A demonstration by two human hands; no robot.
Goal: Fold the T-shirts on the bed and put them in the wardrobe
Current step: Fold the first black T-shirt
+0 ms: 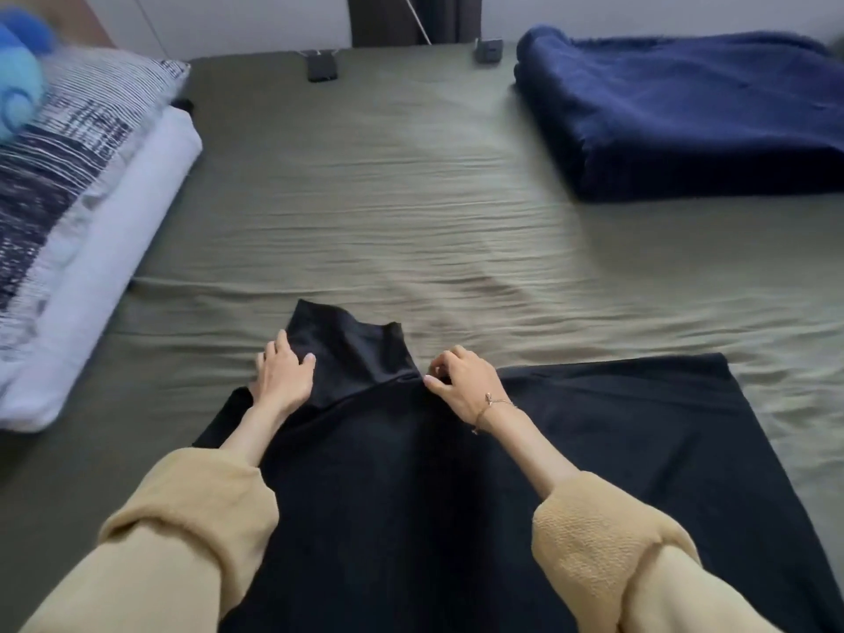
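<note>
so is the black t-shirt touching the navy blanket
Apart. The head view shows a strip of bare green sheet between the black t-shirt and the folded navy blanket.

An olive sheet (pixel 388 185) covers the bed, rumpled. Striped pillow (pixel 68 175) at left, folded navy blanket (pixel 685 111) at right. Beyond, a pale wall (pixel 255 20) and dark curtain (pixel 438 16).

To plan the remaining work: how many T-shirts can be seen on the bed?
1: a black T-shirt lies spread at the near edge of the bed, under both hands. Others may be outside the view.
</note>
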